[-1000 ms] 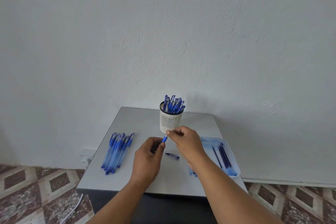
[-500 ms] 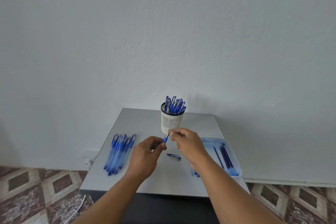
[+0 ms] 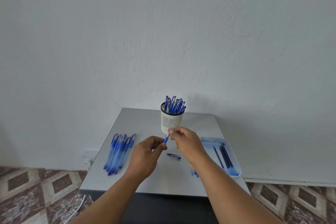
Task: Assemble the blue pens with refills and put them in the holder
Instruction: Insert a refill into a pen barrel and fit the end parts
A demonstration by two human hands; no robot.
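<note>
My left hand (image 3: 145,156) grips a blue pen (image 3: 165,140) by its barrel, with only the blue grip end showing above the fingers. My right hand (image 3: 185,142) pinches the silver tip at that end. A loose blue pen cap (image 3: 173,156) lies on the grey table (image 3: 163,183) just below my hands. Behind them stands the white mesh holder (image 3: 171,122), filled with several blue pens. A row of several blue pens (image 3: 119,152) lies at the table's left. A pale blue tray (image 3: 231,151) at the right holds dark refills (image 3: 222,156).
The table is small and stands against a plain white wall. Patterned floor tiles show on both sides. A white cable (image 3: 76,211) runs on the floor at the lower left. A few blue ends (image 3: 194,173) peek out beside my right forearm.
Both hands have stayed together on the pen in front of the holder, with the right fingers shifting slightly at the tip. The camera has tilted a little.
</note>
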